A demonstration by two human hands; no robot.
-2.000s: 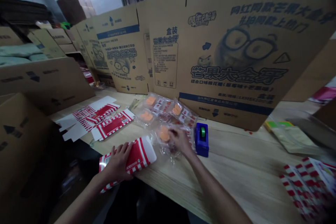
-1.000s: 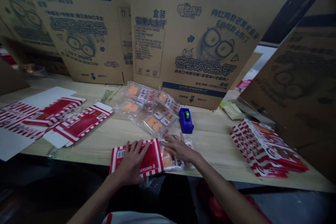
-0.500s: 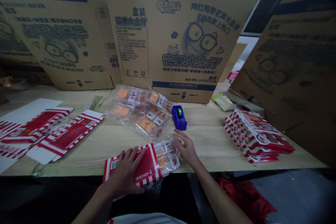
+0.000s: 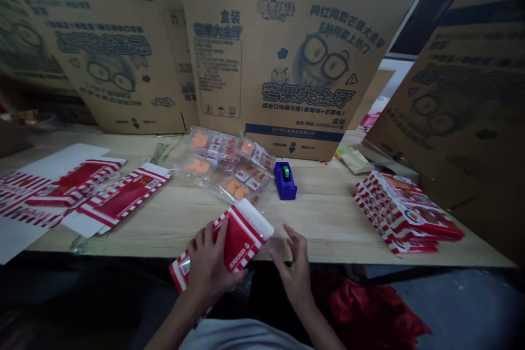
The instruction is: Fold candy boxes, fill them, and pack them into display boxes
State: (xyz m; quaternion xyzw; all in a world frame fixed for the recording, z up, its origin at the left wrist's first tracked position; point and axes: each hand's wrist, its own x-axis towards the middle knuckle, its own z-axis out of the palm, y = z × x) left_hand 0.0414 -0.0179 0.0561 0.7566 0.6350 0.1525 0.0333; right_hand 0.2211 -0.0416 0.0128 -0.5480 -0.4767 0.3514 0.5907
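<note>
My left hand (image 4: 211, 265) is wrapped round a red and white striped carton (image 4: 241, 240) at the table's front edge. The carton tilts up to the right, and a white flap stands out at its upper right end. Whatever is inside the carton is hidden. To the right of that end is my right hand (image 4: 293, 265), its thumb and fingers apart with nothing between them. Beyond the carton lie several clear packs (image 4: 235, 188) of orange sweets with small printed sachets. A blue tape dispenser (image 4: 285, 181) with green tape stands beside them.
Flat striped cartons (image 4: 118, 199) lie at the left. A stack of striped cartons (image 4: 406, 213) sits at the right. Large printed cardboard boxes (image 4: 303, 54) wall off the back. A red bag (image 4: 365, 311) lies below the table edge.
The clear pack that stuck out of the carton no longer shows; the white flap does. The carton has turned its right end upward. My right hand has drawn back and opened.
</note>
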